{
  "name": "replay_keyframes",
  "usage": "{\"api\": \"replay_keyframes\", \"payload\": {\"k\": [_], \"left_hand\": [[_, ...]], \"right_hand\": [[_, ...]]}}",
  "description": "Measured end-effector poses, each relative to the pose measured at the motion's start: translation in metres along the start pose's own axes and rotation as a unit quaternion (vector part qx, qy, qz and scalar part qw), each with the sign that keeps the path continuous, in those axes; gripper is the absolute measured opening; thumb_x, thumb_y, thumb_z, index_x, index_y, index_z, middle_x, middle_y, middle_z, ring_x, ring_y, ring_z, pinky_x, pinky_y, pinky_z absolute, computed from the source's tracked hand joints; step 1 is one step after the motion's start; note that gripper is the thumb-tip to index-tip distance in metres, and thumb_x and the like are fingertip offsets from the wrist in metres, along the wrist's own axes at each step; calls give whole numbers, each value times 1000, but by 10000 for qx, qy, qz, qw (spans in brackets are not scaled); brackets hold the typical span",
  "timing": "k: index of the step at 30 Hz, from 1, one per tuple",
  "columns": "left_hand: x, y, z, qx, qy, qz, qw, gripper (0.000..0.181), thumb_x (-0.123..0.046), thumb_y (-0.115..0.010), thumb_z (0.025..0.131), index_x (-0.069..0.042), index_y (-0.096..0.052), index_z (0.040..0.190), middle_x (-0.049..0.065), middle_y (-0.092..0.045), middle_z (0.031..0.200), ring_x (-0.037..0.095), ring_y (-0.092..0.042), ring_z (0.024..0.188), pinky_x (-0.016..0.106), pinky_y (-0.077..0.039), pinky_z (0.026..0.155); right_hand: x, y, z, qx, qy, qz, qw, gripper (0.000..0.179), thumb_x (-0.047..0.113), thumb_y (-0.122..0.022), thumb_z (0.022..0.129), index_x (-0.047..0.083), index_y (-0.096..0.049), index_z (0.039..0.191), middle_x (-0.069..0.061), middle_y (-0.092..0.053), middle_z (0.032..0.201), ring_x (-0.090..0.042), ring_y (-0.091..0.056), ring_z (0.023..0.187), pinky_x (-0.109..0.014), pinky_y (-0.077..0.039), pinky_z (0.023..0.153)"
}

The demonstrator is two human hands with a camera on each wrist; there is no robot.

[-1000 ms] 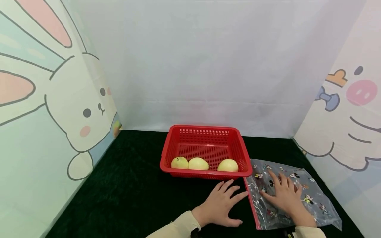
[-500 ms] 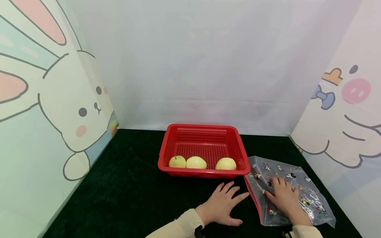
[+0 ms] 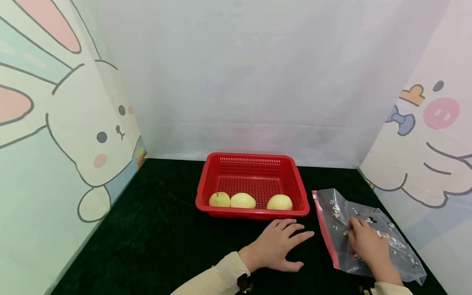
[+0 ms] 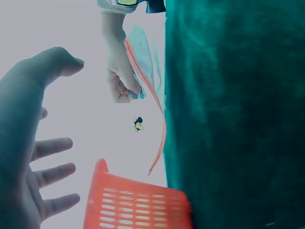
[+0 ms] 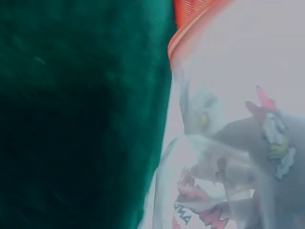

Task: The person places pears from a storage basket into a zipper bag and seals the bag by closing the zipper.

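A see-through zip bag (image 3: 332, 217) with small cartoon mouse prints and a pink-red zip edge lies at the right, partly lifted. My right hand (image 3: 370, 246) pinches the bag's upper layer with curled fingers; the left wrist view shows this grip too. Close up in the right wrist view, the bag film (image 5: 281, 138) fills the right side and the fingers are not plainly visible. My left hand (image 3: 274, 248), fingers spread and holding nothing, is between the red basket (image 3: 250, 214) and the bag. Three pale yellow-green round fruits, one of them (image 3: 243, 200) central, sit along the basket's near side.
A dark green velvety cloth (image 3: 147, 237) covers the table. Behind it stands a plain white backdrop (image 3: 258, 82). Side panels carry a cartoon rabbit (image 3: 99, 139) on the left and a pig (image 3: 442, 119) on the right.
My right hand has gone from flat on the bag to pinching it. The bag has shifted right, its zip edge now apart from the basket. My left hand has moved slightly.
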State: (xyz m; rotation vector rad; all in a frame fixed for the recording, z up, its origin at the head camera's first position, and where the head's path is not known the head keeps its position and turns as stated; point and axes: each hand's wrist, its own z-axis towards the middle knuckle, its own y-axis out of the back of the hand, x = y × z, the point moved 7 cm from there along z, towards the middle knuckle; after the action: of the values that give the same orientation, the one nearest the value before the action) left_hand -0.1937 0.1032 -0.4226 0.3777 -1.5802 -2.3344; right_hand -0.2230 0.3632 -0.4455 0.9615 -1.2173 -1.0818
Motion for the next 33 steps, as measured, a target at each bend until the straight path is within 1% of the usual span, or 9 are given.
{"api": "replay_keyframes", "payload": {"k": [5,8,12,17,20,22,26,30,33], "left_hand": [[0,26,6,-673,-277,149,9972,68,-51,-65,90,-23,-45,149,1,-52,141,16,-44,130,31,-32,110],[6,39,8,-975,-244,175,9948,67,-47,-69,87,-21,-50,146,5,-52,140,22,-45,130,36,-36,108],[13,55,11,-1317,-162,293,9907,62,-44,-70,87,-20,-54,142,8,-52,140,25,-43,132,39,-35,109],[16,72,14,-1638,-86,728,9838,58,-44,-68,89,-20,-56,140,7,-49,144,26,-35,138,38,-31,112],[18,80,15,-1821,-107,799,9800,57,-43,-70,87,-20,-58,138,7,-49,144,26,-33,140,39,-30,112],[19,84,15,-1949,-170,805,9774,55,-41,-71,86,-20,-60,136,8,-49,144,26,-34,139,38,-29,113],[18,92,15,-2154,-335,849,9722,50,-38,-73,86,-21,-63,132,8,-50,143,27,-36,137,36,-27,114],[17,96,15,-2319,-452,998,9665,45,-37,-73,87,-21,-66,128,8,-53,139,26,-40,134,35,-29,113],[16,98,15,-2469,-477,1129,9613,38,-37,-74,88,-22,-70,123,7,-57,134,25,-44,129,32,-34,110]], "right_hand": [[9,32,-6,-408,181,30,9990,3,10,-54,96,8,-56,97,-22,-56,101,-30,-54,71,-55,-42,57],[21,52,-9,-984,453,74,9941,3,8,-58,94,6,-58,96,-22,-58,99,-28,-54,69,-45,-41,49],[43,78,-15,-1833,982,175,9780,8,2,-62,88,5,-60,96,-25,-60,101,-32,-57,70,-45,-42,47],[66,99,-21,-2323,1478,440,9603,14,-2,-63,86,4,-62,98,-23,-61,106,-34,-58,76,-54,-47,57],[79,110,-24,-2469,1653,611,9529,18,-4,-63,84,4,-64,101,-20,-62,110,-32,-58,79,-49,-49,63],[87,115,-26,-2520,1743,767,9488,20,-5,-63,85,3,-66,102,-19,-63,112,-28,-57,80,-36,-49,66],[102,123,-27,-2430,1811,1126,9463,20,-5,-61,88,4,-67,105,-14,-63,116,-14,-53,88,-15,-38,73],[113,125,-28,-2166,1795,1512,9476,17,-4,-58,92,6,-65,104,-11,-62,120,1,-48,99,-10,-33,80],[119,123,-29,-2030,1881,1749,9449,17,-6,-57,93,7,-63,102,-11,-62,119,6,-46,98,-8,-34,79]]}}
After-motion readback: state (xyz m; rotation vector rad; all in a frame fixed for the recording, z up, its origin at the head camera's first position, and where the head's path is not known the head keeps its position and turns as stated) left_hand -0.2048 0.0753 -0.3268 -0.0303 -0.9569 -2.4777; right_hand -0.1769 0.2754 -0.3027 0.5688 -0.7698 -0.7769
